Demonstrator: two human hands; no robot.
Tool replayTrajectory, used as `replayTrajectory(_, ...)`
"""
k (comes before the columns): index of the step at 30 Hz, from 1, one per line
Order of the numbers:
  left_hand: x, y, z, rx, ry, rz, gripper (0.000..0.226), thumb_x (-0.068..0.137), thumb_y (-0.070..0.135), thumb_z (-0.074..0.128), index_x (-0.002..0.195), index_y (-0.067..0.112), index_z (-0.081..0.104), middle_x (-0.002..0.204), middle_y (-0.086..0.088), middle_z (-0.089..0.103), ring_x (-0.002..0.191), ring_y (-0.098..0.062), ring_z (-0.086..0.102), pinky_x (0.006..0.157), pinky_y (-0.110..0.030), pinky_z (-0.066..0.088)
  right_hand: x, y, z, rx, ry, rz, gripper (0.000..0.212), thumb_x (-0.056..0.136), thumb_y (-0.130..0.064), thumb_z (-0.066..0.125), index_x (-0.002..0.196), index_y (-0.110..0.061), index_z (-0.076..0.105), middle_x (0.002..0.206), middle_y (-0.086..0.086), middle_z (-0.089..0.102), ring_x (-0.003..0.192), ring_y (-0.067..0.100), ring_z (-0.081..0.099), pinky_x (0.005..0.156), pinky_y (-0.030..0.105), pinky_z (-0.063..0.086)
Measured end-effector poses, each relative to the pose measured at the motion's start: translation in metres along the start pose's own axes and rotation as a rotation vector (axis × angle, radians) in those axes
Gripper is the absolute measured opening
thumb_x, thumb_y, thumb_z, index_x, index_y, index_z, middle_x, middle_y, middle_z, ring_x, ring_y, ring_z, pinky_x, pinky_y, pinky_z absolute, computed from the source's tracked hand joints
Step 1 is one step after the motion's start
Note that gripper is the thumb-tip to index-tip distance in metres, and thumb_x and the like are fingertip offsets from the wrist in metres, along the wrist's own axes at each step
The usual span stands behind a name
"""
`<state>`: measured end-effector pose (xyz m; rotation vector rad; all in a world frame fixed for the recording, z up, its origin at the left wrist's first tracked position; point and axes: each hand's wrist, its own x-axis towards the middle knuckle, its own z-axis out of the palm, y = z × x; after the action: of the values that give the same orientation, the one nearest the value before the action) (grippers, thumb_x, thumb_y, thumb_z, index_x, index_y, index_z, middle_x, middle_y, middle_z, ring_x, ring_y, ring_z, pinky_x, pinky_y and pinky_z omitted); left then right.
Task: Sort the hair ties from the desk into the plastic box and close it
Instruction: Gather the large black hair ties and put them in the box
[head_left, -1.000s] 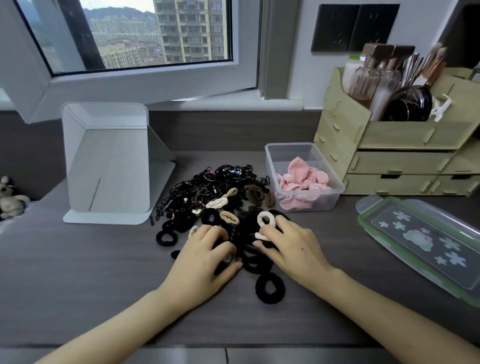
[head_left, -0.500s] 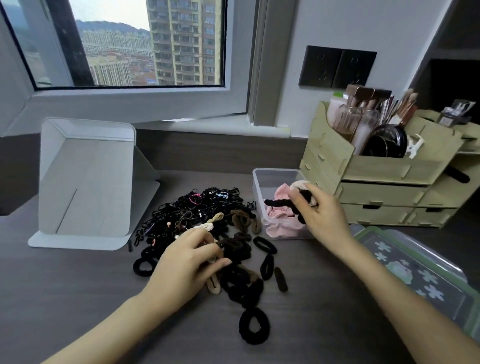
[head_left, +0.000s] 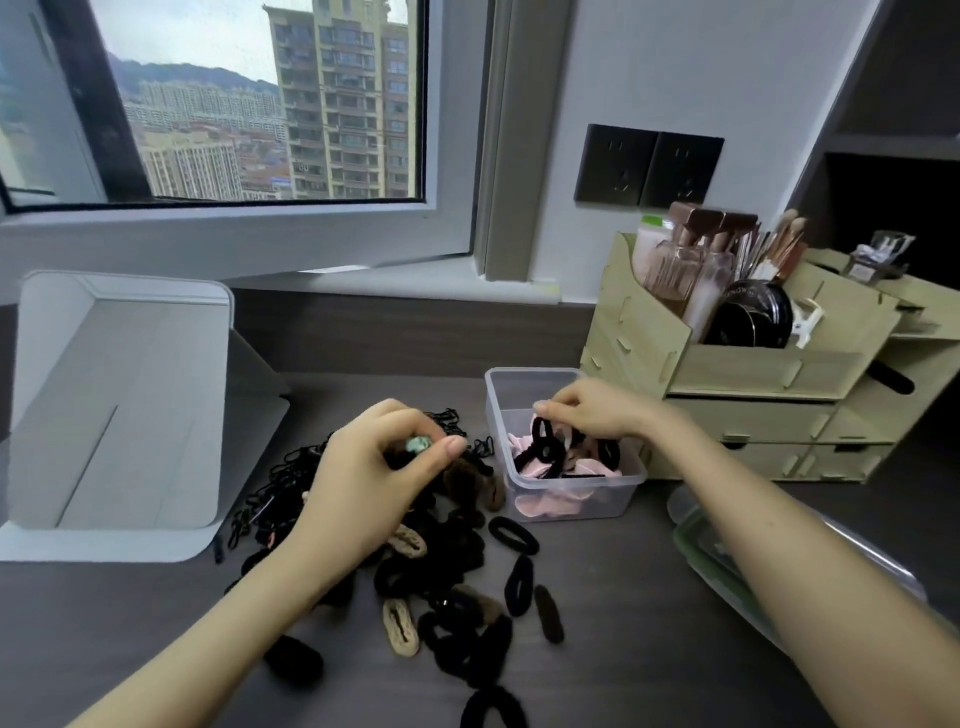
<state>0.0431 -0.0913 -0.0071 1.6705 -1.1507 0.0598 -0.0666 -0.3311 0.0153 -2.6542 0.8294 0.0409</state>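
Observation:
A heap of black, brown and beige hair ties (head_left: 441, 582) covers the middle of the dark desk. The clear plastic box (head_left: 566, 499) stands open just right of the heap, holding pink scrunchies and several black ties. My right hand (head_left: 592, 410) hovers over the box with black hair ties (head_left: 545, 447) hanging from its fingertips into it. My left hand (head_left: 374, 467) is above the heap's far side, fingers pinched on a bunch of ties with a small teal bead (head_left: 418, 444). The box's green-rimmed lid (head_left: 727, 561) lies flat on the desk at the right, partly hidden by my right forearm.
A white folding mirror stand (head_left: 119, 415) sits at the left. A wooden drawer organiser (head_left: 753, 384) with brushes and cosmetics stands right behind the box. The window and sill run along the back wall.
My right hand carried black ties from the heap to the box and now holds them inside it. My left hand lifted from the heap's near side with a bunch of ties. The camera tilted upward.

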Motion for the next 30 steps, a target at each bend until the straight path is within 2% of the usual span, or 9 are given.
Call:
replayTrajectory(5, 0.039, 0.021, 0.034, -0.202, -0.052, -0.037, 0.022, 0.077, 0.032, 0.070, 0.058, 0.032, 0.060, 0.058, 0.012, 0.058, 0.054, 0.002, 0.050, 0.053, -0.009, 0.036, -0.013, 0.010, -0.010, 0.164, 0.205, 0.010, 0.043, 0.096, -0.038, 0.038, 0.094, -0.007, 0.067, 0.089, 0.012, 0.070, 0.080, 0.032, 0.067, 0.071, 0.044, 0.053)
replayTrajectory(10, 0.079, 0.031, 0.087, -0.479, -0.273, -0.148, 0.024, 0.083, 0.034, 0.065, 0.063, 0.022, 0.062, 0.046, 0.011, 0.049, 0.040, -0.002, 0.040, 0.042, -0.013, 0.033, -0.035, 0.022, 0.002, 0.326, 0.653, 0.013, 0.036, 0.095, -0.036, 0.038, 0.070, -0.021, 0.059, 0.071, 0.004, 0.067, 0.070, 0.026, 0.065, 0.069, 0.048, 0.054)
replayTrajectory(13, 0.091, 0.024, 0.120, -0.335, -0.425, -0.103, 0.024, 0.088, 0.034, 0.059, 0.066, 0.023, 0.060, 0.050, 0.013, 0.055, 0.046, 0.003, 0.048, 0.050, -0.013, 0.040, -0.047, 0.030, 0.015, 0.416, 0.823, 0.072, 0.040, 0.095, -0.038, 0.038, 0.071, -0.016, 0.063, 0.064, -0.002, 0.067, 0.065, 0.024, 0.064, 0.068, 0.045, 0.053)
replayTrajectory(17, 0.094, 0.001, 0.143, 0.442, -0.703, 0.153, 0.028, 0.096, 0.034, 0.039, 0.101, 0.020, 0.063, 0.107, -0.003, 0.066, 0.104, -0.027, 0.054, 0.088, -0.038, 0.039, -0.050, 0.035, 0.031, 0.509, 0.782, 0.123, 0.035, 0.096, -0.033, 0.039, 0.069, -0.025, 0.060, 0.064, -0.002, 0.067, 0.069, 0.026, 0.065, 0.073, 0.045, 0.053)
replayTrajectory(21, 0.086, -0.008, 0.138, 0.802, -0.867, 0.371, 0.041, 0.097, 0.038, 0.028, 0.136, 0.033, 0.039, 0.149, 0.007, 0.035, 0.131, -0.027, 0.031, 0.102, -0.043, 0.022, -0.049, 0.033, 0.038, 0.434, 0.771, 0.111, 0.036, 0.096, -0.032, 0.040, 0.076, -0.018, 0.067, 0.068, -0.004, 0.068, 0.072, 0.023, 0.064, 0.069, 0.035, 0.049)
replayTrajectory(24, 0.088, -0.003, 0.126, 0.733, -1.009, 0.320, 0.046, 0.096, 0.041, 0.032, 0.141, 0.034, 0.030, 0.155, 0.004, 0.021, 0.141, -0.023, 0.018, 0.113, -0.045, 0.012, -0.043, 0.031, 0.040, 0.306, 0.745, 0.032, 0.029, 0.094, -0.024, 0.045, 0.087, -0.011, 0.070, 0.080, 0.006, 0.071, 0.079, 0.025, 0.064, 0.067, 0.032, 0.043)
replayTrajectory(26, 0.093, 0.004, 0.113, 0.363, -1.082, 0.146, 0.041, 0.097, 0.030, 0.039, 0.137, 0.025, 0.042, 0.145, 0.002, 0.038, 0.134, -0.016, 0.032, 0.111, -0.029, 0.021, -0.040, 0.030, 0.041, 0.291, 0.610, -0.033, 0.024, 0.092, -0.017, 0.048, 0.104, -0.017, 0.070, 0.098, 0.002, 0.073, 0.090, 0.019, 0.063, 0.073, 0.025, 0.041)
replayTrajectory(28, 0.094, 0.010, 0.102, 0.170, -0.991, 0.007, 0.033, 0.096, 0.016, 0.042, 0.126, 0.014, 0.055, 0.138, 0.001, 0.049, 0.131, -0.012, 0.039, 0.102, -0.018, 0.029, -0.036, 0.029, 0.041, 0.156, 0.380, -0.037, 0.026, 0.091, -0.016, 0.050, 0.108, -0.022, 0.069, 0.104, -0.001, 0.072, 0.094, 0.018, 0.062, 0.072, 0.023, 0.038)
replayTrajectory(30, 0.091, 0.010, 0.094, 0.253, -0.884, 0.001, 0.035, 0.094, 0.008, 0.044, 0.126, 0.014, 0.055, 0.137, -0.002, 0.053, 0.128, -0.018, 0.046, 0.103, -0.024, 0.035, -0.035, 0.026, 0.038, -0.020, 0.238, -0.015, 0.023, 0.089, -0.016, 0.052, 0.101, -0.021, 0.071, 0.097, 0.003, 0.071, 0.092, 0.023, 0.062, 0.068, 0.024, 0.038)
